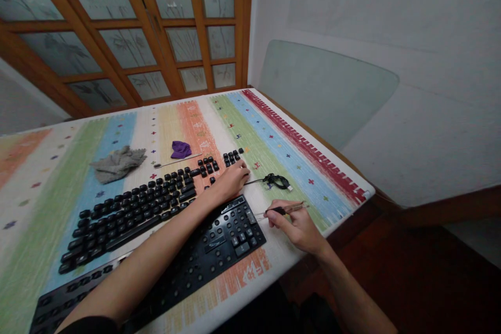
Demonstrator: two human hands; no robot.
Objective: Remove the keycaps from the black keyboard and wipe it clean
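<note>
My right hand [297, 227] is closed around a wire keycap puller [277, 211] with a black middle, a brownish handle and thin wires pointing left. The wires end beside the right edge of a black keyboard [230, 219], largely stripped of keys, with several keycaps [242, 240] seated in its near right corner. My left arm crosses over the keyboard. Beyond it, my left hand [234, 178] rests by the loose black keycaps [230, 156] with its fingers curled; what they hold, if anything, is hidden. More loose keycaps [136, 203] lie in keyboard-like rows behind the board.
A grey cloth [119, 163], a purple cloth [180, 149] and a thin dark-tipped rod [178, 161] lie behind the keycap rows. A coiled black USB cable [277, 181] sits between my hands. The striped tablecloth [270, 141] reaches the table's right edge, near a white wall.
</note>
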